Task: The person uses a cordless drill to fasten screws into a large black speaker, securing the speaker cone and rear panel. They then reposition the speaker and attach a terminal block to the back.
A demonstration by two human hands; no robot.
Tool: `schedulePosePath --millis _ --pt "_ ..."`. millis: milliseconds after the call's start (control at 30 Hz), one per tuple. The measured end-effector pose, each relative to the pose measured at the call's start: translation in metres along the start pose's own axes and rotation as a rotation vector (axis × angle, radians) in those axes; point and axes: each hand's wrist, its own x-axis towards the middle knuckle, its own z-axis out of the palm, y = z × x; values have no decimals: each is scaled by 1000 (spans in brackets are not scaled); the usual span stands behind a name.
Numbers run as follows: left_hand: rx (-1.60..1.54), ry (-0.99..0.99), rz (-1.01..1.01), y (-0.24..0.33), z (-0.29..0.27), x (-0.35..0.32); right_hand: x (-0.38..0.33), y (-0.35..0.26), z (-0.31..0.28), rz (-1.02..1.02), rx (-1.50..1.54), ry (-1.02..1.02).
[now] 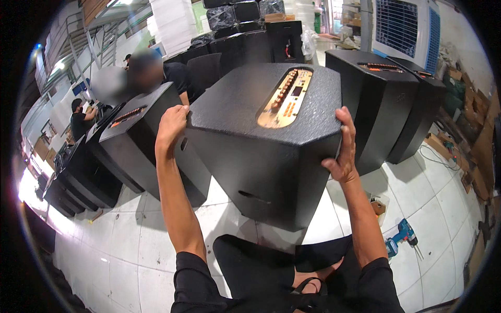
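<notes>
Right in front of me stands a large black speaker cabinet (245,156) with a textured finish and cut corners, looking slightly tilted. Set into its top is a gold control panel (286,100) with a row of knobs, a small dark screen and orange parts. Low on the near face is a dark slot (254,197). My left hand (172,127) grips the cabinet's upper left edge, its fingers curled over the rim. On the right side, my right hand (343,148) clasps the cabinet near its top corner, thumb on the near face and fingers up along the edge.
More black speaker cabinets line the left (141,125) and right (365,88). A teal cordless drill (402,237) lies on the white tiled floor near my right knee. Two co-workers (180,78) (81,117) are at the left. Cardboard (467,99) and a cable clutter the right edge.
</notes>
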Motion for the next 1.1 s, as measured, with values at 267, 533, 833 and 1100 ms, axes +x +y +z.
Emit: schedulePosePath --millis 267,533,833,1100 --pt "-107 -293 -103 -14 -3 57 -10 -102 26 437 -170 84" --pt "-20 -424 -46 14 23 69 -72 -145 80 576 -503 41" --pt "-214 -383 -83 13 -1 35 -90 -117 71 505 -504 73" --pt "-45 -349 -212 49 -26 -52 -84 -9 63 457 -218 197"
